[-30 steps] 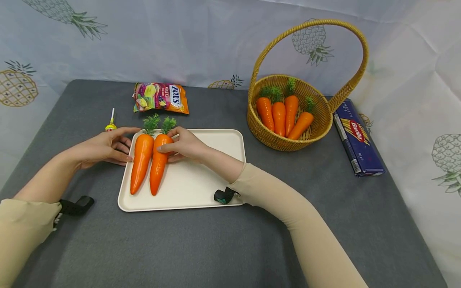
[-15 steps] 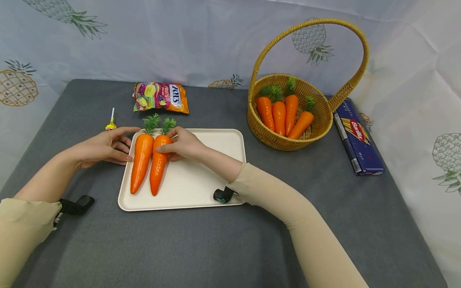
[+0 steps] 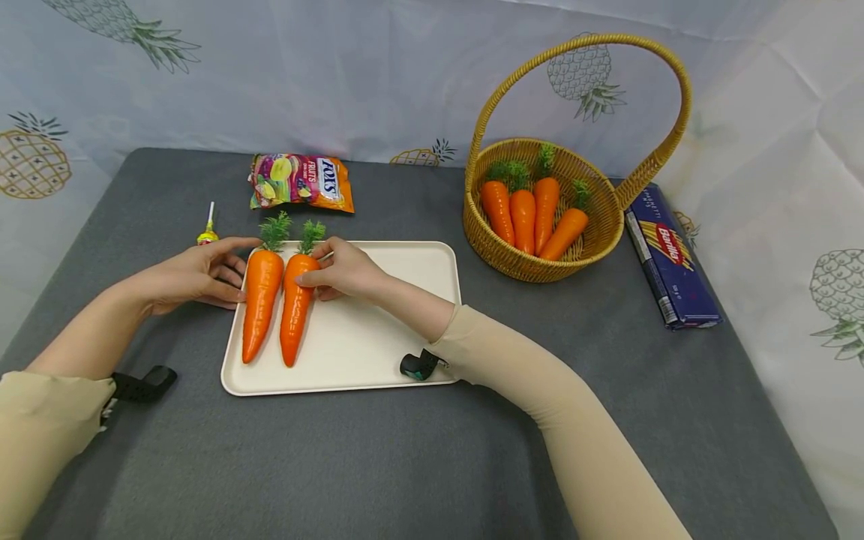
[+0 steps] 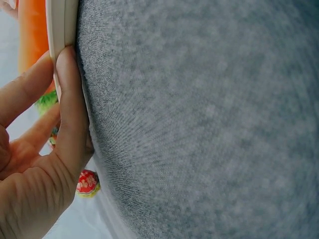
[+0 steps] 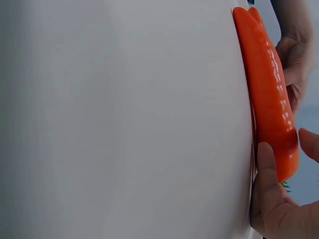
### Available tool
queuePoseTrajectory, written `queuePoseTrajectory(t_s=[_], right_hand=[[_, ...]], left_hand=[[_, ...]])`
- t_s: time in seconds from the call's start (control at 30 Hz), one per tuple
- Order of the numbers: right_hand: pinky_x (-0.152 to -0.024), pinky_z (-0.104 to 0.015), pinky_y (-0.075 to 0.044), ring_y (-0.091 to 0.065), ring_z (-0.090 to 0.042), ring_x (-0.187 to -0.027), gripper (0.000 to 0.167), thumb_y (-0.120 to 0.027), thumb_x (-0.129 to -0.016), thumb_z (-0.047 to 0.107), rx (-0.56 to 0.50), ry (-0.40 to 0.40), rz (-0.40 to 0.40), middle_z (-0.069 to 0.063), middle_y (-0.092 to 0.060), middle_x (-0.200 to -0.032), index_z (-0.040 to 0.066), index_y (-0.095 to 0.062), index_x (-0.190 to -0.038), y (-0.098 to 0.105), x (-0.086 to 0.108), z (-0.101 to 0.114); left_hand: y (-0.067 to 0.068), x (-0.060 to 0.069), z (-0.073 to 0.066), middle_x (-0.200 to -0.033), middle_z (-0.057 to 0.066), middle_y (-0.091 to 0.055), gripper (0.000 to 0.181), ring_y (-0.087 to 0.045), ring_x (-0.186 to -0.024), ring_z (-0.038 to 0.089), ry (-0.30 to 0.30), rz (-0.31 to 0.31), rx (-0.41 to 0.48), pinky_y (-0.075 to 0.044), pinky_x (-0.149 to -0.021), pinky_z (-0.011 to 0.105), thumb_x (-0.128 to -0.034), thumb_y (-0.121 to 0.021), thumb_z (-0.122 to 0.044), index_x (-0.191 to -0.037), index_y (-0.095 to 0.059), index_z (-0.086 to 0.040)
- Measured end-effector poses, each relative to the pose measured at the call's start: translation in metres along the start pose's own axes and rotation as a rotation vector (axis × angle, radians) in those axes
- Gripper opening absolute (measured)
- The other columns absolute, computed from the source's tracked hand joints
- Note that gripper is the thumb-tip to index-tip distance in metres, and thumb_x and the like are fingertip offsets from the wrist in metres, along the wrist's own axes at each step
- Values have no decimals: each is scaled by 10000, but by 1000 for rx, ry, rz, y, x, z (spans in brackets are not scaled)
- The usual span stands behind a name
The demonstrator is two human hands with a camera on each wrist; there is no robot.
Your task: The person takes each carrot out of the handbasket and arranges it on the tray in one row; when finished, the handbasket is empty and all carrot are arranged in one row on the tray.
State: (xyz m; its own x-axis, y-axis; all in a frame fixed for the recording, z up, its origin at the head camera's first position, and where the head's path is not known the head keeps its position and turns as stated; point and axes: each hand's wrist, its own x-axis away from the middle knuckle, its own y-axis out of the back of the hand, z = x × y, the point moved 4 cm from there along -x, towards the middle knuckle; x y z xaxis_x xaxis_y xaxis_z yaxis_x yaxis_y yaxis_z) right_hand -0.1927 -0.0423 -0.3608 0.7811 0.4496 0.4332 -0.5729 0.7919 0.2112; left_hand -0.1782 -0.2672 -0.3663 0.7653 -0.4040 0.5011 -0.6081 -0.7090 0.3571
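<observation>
Two orange carrots with green tops lie side by side on the left part of a cream tray [image 3: 378,337]. My right hand [image 3: 349,270] grips the right carrot [image 3: 295,315] near its leafy end, the thumb on top. The right wrist view also shows the fingers about this carrot [image 5: 271,99]. At the tray's left rim my left hand [image 3: 189,281] pinches the edge between thumb and fingers, as the left wrist view shows with the hand [image 4: 45,164] on the rim. Close beside those fingers lies the left carrot [image 3: 262,304], a narrow gap from the other.
A wicker basket [image 3: 499,262] holding several carrots [image 3: 523,217] stands at the back right, next to a blue Barilla spaghetti box [image 3: 675,262]. Behind the tray lies a Fox's candy bag [image 3: 301,182]. A lollipop [image 3: 208,229] is just beyond my left hand.
The left carrot has shifted slightly left and back, so the gap between the two carrots is wider. Both hands stay in nearly the same place.
</observation>
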Motion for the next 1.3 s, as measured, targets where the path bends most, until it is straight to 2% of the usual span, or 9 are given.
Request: queuePoseTrajectory(t_s=[0.23,0.53,0.77,0.93,1.1,1.3], right_hand=[[-624,-239,-605,-626,-136,-680,471,-754,-871,170,18,6,-2,-104,-588,-1066,45,-493,-1242,1,-1,-1],[-702,-264,-611,-610,-149,-713,508,-745,-881,199,24,-22,25,-100,-575,-1055,36,-463,-1271,5,2,0],[-739,-271,-613,-621,-178,-807,516,-743,-882,241,48,-36,45,-104,-566,-1130,58,-460,-1273,12,7,2],[-743,-283,-612,-641,-216,-864,537,-731,-890,260,74,-5,55,-127,-571,-1178,66,-452,-1305,20,9,5],[-783,-296,-621,-648,-265,-995,531,-705,-914,266,76,33,71,-127,-554,-1213,69,-452,-1336,28,13,12],[-842,-333,-622,-613,-320,-1105,486,-682,-932,265,82,100,91,-89,-534,-1137,57,-477,-1320,40,20,22]], left_hand=[[0,0,1,-1107,53,-446,898,-589,-885,51,-4,2,2,-622,-780,282,-915,-677,-55,-1587,-83,-104],[-1,0,1,-1119,77,-436,903,-583,-884,62,1,-4,1,-623,-782,285,-905,-690,-61,-1586,-99,-112],[0,0,1,-1124,80,-431,909,-581,-887,61,1,-5,1,-624,-785,288,-901,-693,-59,-1587,-100,-112],[0,1,0,-1125,93,-429,921,-587,-888,67,4,-10,1,-625,-789,295,-888,-710,-70,-1584,-108,-111],[0,1,0,-1117,86,-428,920,-582,-883,65,1,-6,-1,-624,-783,290,-894,-706,-75,-1585,-101,-107],[0,-1,0,-1113,68,-431,904,-579,-877,56,5,-6,-3,-624,-776,284,-906,-685,-51,-1587,-94,-109]])
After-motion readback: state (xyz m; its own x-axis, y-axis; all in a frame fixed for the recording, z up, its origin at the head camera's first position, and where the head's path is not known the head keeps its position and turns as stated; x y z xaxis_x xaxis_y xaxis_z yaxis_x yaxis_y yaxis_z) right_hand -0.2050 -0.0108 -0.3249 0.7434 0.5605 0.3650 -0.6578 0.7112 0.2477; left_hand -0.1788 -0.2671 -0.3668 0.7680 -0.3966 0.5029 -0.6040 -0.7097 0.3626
